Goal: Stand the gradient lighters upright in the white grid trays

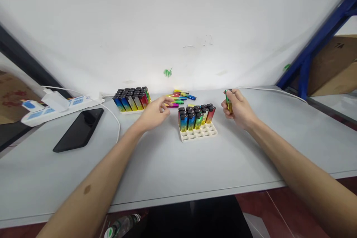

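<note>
In the head view, my right hand (237, 106) is closed around a shiny green and yellow lighter (229, 103), held above the table to the right of a white slotted tray (199, 135). Several black-topped lighters (191, 121) in metallic colours stand upright in that tray's back rows, and its front slots are bare. My left hand (156, 112) hovers on the tray's left, thumb and fingers apart, holding nothing I can see. Just beyond its fingertips lies a loose heap of coloured lighters (180, 97); their ends are too small to make out.
A second tray, packed with upright lighters (131, 99), stands back left. Left of it are a black phone (79, 129), a white power strip (60, 109) and a cable (118, 124). A white wall (178, 29) closes off the table's back. Another cable (273, 90) runs along the right rear.
</note>
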Available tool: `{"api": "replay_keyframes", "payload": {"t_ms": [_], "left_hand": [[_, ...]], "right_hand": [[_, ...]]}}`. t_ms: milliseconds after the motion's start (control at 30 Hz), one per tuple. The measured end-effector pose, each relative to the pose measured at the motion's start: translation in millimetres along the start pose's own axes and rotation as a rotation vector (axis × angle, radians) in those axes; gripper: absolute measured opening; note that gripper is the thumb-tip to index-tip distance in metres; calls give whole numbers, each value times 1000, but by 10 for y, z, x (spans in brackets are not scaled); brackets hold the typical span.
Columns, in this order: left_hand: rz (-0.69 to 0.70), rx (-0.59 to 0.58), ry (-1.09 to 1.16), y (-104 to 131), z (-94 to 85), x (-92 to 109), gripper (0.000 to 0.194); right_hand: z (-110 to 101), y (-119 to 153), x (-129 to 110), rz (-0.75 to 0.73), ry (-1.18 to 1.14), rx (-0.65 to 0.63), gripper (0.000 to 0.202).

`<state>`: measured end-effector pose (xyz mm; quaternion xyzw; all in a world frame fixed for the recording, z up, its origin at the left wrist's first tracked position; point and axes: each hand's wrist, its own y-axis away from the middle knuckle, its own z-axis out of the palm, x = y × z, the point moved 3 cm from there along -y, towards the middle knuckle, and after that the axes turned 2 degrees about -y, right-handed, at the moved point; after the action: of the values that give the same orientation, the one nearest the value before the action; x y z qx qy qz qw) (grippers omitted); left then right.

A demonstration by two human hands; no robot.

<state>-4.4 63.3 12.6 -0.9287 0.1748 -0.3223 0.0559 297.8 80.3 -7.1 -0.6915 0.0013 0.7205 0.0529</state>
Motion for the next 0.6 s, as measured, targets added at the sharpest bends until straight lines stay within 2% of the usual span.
{"api": "replay_keyframes", "payload": {"t_ms": [33,67,133,233,433,600], "left_hand": [[22,100,-97,-13,27,-26,39],[68,131,-189,-24,80,-46,38],[150,80,-298,-45,211,-92,41],[174,12,-368,-60,327,-148,45],[87,24,-485,-50,313,-108,39],[41,46,-516,-38,293,-80,32]], "right_hand": [[7,9,-9,2,-19,-6,39],[12,17,-14,10,-35,-13,42],[16,27,-11,37,-47,-23,52],[12,29,4,79,-40,-15,58],[38,39,-12,115,-72,-3,47],[50,55,-31,109,-66,0,47]]}}
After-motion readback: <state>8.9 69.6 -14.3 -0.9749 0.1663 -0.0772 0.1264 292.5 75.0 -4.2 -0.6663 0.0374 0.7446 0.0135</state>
